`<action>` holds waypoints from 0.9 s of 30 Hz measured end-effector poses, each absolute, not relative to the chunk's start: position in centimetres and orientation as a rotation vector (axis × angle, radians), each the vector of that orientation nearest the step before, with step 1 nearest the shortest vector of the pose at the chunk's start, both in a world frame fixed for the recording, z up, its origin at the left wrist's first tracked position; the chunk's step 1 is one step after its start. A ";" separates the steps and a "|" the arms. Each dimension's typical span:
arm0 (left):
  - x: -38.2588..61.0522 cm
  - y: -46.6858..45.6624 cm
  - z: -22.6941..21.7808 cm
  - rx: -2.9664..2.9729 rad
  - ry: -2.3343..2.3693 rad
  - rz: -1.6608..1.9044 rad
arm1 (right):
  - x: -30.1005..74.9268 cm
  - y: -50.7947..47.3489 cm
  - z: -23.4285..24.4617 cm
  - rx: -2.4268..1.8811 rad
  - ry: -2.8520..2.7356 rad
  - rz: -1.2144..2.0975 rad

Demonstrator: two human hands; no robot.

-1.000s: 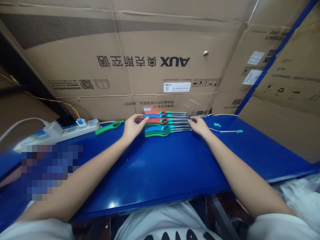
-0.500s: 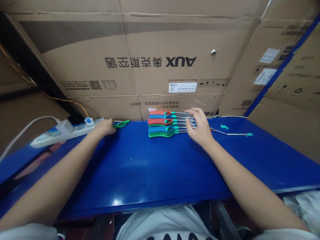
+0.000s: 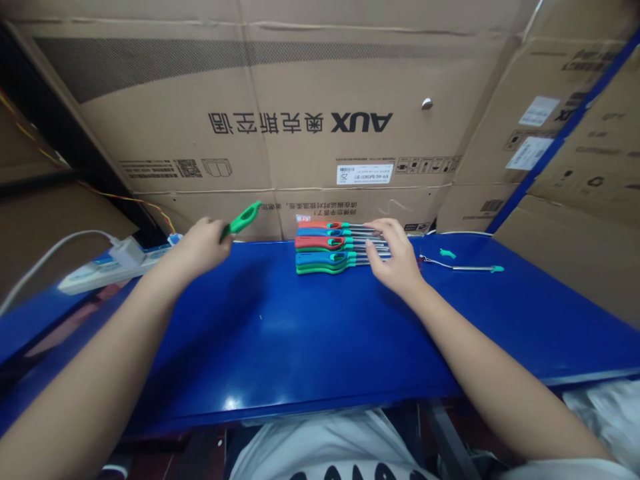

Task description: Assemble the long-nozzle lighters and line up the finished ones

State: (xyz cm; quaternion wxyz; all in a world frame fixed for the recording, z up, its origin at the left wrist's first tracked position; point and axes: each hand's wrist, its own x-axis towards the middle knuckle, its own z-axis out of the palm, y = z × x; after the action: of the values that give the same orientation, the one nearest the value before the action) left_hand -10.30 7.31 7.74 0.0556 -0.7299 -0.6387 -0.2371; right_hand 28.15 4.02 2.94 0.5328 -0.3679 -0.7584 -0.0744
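My left hand is closed around a green-handled lighter and holds it lifted off the blue table, its handle pointing up and right. A neat row of several long lighters with red, blue and green handles lies at the table's back edge, metal stems pointing right. My right hand lies flat with fingers spread over those metal stems, pressing on them.
A loose metal stem with a teal tip and a small teal piece lie to the right of the row. A white power strip with plugs sits at the left. Large cardboard boxes wall in the back and right.
My left hand left the row, reached left to the lone green lighter and has lifted it off the table. My right hand moved from the stem tips onto the stems.
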 end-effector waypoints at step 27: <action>1.4 0.2 -0.5 -3.012 -1.326 -0.550 | 27.1 2.7 2.2 -1.063 -2.721 0.574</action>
State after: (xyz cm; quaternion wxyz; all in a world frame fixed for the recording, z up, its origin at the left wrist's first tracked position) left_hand 1.42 0.17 -0.50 -0.0972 -0.8985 -0.3955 -0.1639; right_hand 27.09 2.69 2.21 0.0823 -0.3558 -0.9109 0.1921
